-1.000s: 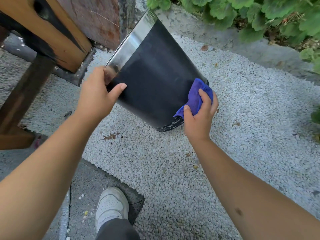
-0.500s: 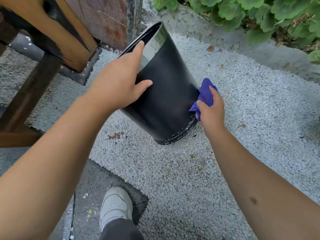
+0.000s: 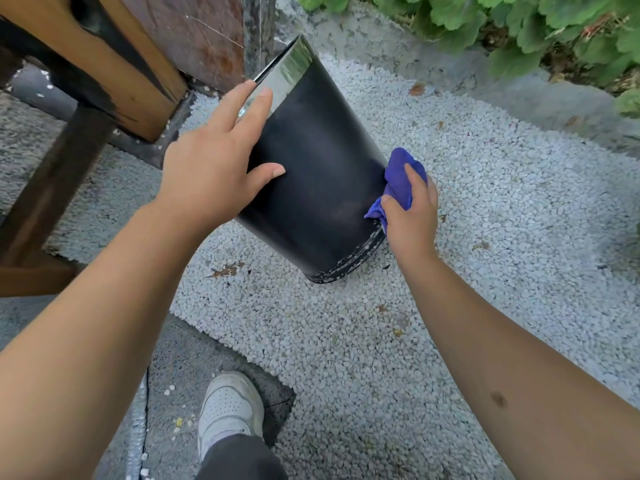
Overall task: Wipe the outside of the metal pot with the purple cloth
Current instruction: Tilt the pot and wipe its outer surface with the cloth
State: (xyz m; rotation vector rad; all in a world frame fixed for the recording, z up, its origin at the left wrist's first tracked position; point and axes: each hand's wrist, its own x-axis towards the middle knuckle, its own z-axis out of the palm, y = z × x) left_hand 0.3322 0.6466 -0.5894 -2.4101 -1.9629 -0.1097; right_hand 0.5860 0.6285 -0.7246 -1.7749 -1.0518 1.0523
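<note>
The metal pot [image 3: 322, 174] is tall and dark with a shiny band near its rim. It stands tilted on white gravel, its mouth leaning away to the upper left. My left hand [image 3: 214, 164] lies flat on the pot's left side, fingers straight and reaching up to the shiny band, thumb spread across the dark wall. My right hand [image 3: 410, 213] grips the bunched purple cloth [image 3: 400, 178] and presses it against the pot's lower right side. The pot's bottom edge is speckled white. Its far side is hidden.
A wooden bench [image 3: 86, 64] with dark legs stands at the left, close to the pot's rim. A brown wall panel [image 3: 194, 32] lies behind. Green plants [image 3: 519, 26] border the gravel [image 3: 450, 306] at the top right. My white shoe [image 3: 230, 410] is on grey paving below.
My left hand has slid from the pot's rim edge onto its side, fingers now spread flat. The cloth in my right hand has moved round to the pot's right flank.
</note>
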